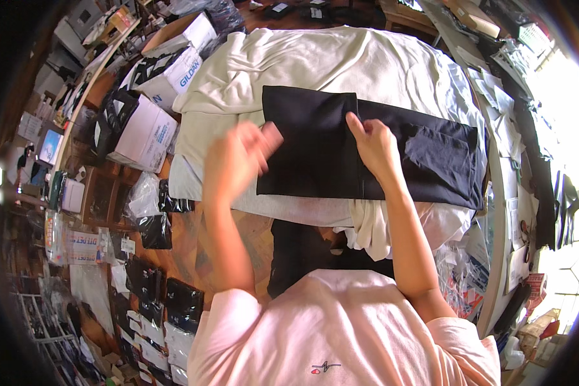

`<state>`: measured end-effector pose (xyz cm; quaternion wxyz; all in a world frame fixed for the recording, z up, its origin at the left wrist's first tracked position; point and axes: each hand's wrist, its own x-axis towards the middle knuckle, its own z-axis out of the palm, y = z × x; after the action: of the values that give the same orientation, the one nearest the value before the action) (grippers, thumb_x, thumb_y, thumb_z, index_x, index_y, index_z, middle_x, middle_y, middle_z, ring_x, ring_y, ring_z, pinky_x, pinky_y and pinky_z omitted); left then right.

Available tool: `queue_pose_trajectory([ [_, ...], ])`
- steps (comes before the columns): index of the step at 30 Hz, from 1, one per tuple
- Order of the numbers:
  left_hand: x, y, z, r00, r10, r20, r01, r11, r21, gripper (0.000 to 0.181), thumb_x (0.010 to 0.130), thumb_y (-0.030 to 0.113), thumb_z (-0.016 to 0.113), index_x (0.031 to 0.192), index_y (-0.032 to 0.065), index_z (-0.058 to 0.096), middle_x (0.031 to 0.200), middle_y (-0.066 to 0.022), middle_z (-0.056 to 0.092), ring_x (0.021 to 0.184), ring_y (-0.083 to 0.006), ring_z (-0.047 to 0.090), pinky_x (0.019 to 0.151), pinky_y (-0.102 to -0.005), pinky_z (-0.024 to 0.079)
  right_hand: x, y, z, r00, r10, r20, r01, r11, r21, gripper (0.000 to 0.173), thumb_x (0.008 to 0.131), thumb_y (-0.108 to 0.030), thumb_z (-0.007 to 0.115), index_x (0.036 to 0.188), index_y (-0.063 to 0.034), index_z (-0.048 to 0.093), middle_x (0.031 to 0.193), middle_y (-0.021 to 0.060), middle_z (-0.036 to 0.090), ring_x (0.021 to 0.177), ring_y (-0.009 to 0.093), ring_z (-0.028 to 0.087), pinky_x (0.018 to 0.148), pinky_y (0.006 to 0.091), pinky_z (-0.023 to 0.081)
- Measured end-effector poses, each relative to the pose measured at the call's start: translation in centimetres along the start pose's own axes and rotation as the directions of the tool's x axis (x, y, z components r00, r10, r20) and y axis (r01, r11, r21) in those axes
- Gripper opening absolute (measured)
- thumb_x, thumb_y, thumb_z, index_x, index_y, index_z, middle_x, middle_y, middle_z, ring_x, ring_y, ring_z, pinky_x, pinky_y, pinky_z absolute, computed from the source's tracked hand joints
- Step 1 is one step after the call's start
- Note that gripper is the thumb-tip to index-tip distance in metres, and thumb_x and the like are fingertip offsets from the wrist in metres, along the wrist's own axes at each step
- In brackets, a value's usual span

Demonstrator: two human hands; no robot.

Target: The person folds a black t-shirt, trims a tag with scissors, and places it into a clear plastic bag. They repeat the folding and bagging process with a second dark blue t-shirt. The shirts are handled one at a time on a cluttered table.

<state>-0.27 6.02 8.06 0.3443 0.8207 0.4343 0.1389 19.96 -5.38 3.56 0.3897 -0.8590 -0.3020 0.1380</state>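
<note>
A black folded garment, probably trousers, lies across a cloth-draped table, its left part doubled over towards the right. My left hand is blurred by motion at the garment's left edge, with its fingers partly spread and nothing seen in them. At the edge of the folded-over part is my right hand, thumb extended and the other fingers curled. Whether those fingers pinch the cloth cannot be told. A rumpled layer shows on the garment's right part.
Cream cloth drapes the table, hanging in a bunch at the near edge. Open cardboard boxes stand at left. Bagged dark garments lie on the wooden floor. Papers and scissors are along the right-hand surface.
</note>
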Motion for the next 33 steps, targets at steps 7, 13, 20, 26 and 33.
queue_pose_trajectory([
  [7,13.8,-5.5,1.8,0.847,0.532,0.002,-0.386,0.617,-0.686,0.02,0.086,0.027,0.063,0.08,0.0083,0.058,0.098,-0.0047,0.063,0.098,-0.012,0.055,0.088,-0.03,0.042,0.5,-1.1,3.0,0.998,0.02,-0.052,-0.019,1.0,0.02,0.036,0.09,-0.032,0.05,0.096,0.0035,0.052,0.089,0.0269,0.061,0.089,0.043,0.058,0.076,0.0467,0.046],
  [13,16.5,-4.5,3.8,0.861,0.485,-0.155,-0.426,0.518,-0.742,0.037,0.09,0.036,0.055,0.066,0.0084,0.052,0.07,0.0021,0.057,0.067,-0.0089,0.051,0.077,-0.0259,0.044,0.0,-0.2,3.4,0.973,-0.025,-0.231,0.048,0.994,0.095,0.033,0.091,-0.028,0.05,0.085,0.0034,0.048,0.069,0.0266,0.057,0.066,0.044,0.058,0.059,0.0451,0.044],
  [20,17.8,-4.9,5.8,0.816,0.515,-0.262,-0.554,0.826,-0.103,0.051,0.094,0.045,0.039,0.073,-0.0007,0.052,0.058,-0.0149,0.051,0.059,-0.0277,0.051,0.058,-0.0368,0.039,-0.2,-0.1,2.7,0.983,-0.064,-0.173,0.014,0.961,-0.278,0.027,0.092,-0.025,0.045,0.086,0.001,0.046,0.069,0.0228,0.062,0.067,0.039,0.062,0.059,0.0462,0.049],
  [26,15.9,-4.3,5.8,0.717,0.595,-0.362,-0.531,0.804,0.267,0.039,0.091,0.035,0.05,0.1,-0.0022,0.053,0.088,-0.0218,0.059,0.083,-0.0388,0.056,0.074,-0.0432,0.041,-0.2,0.6,3.8,0.942,-0.17,-0.289,0.041,0.914,-0.404,0.022,0.088,-0.021,0.05,0.094,-0.0005,0.044,0.08,0.0206,0.061,0.066,0.035,0.062,0.054,0.0443,0.048],
  [33,3.5,-3.7,5.3,0.973,0.16,-0.168,-0.187,0.97,-0.157,0.072,0.074,0.035,0.073,0.119,-0.0092,0.04,0.108,-0.0202,0.057,0.097,-0.0257,0.057,0.088,-0.0337,0.042,-2.9,2.3,3.1,0.846,-0.532,-0.036,0.438,0.733,-0.52,0.059,0.087,-0.029,0.05,0.135,-0.0008,0.031,0.141,0.0202,0.027,0.13,0.034,0.028,0.107,0.0471,0.019],
])
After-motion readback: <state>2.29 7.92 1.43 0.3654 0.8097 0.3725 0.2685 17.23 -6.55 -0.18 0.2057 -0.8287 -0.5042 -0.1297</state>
